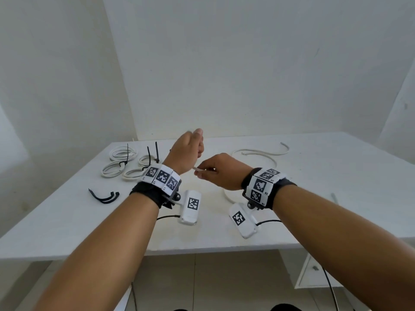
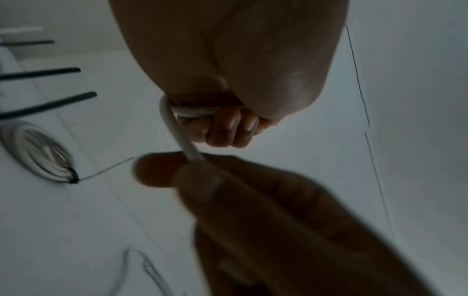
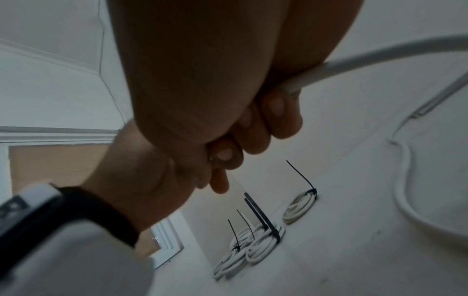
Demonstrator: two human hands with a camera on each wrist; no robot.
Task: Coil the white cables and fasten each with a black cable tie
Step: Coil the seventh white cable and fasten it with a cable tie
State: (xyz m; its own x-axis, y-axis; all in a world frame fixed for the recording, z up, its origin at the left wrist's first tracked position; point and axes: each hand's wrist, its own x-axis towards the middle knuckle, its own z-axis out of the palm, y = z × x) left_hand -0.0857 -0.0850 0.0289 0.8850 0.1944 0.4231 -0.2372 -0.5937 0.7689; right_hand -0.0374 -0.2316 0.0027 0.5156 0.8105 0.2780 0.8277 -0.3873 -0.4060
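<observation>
My left hand (image 1: pixel 195 146) is raised over the table in a fist; in the left wrist view its fingers (image 2: pixel 229 128) curl round a couple of turns of the white cable (image 2: pixel 177 128). My right hand (image 1: pixel 203 173) sits just right of it and pinches the same cable (image 1: pixel 197 169) between thumb and fingers. In the right wrist view the cable (image 3: pixel 354 60) leaves the right hand's fingers (image 3: pixel 276 118) and trails away to the right. The rest of the cable (image 1: pixel 258 151) lies in a loose arc on the table behind the right hand.
Several coiled white cables (image 1: pixel 122 154) fastened with black ties lie at the rear left of the white table (image 1: pixel 67 221); they show as coils (image 3: pixel 263 242) in the right wrist view. Loose black ties (image 1: pixel 104 197) lie near the left edge. White walls stand behind.
</observation>
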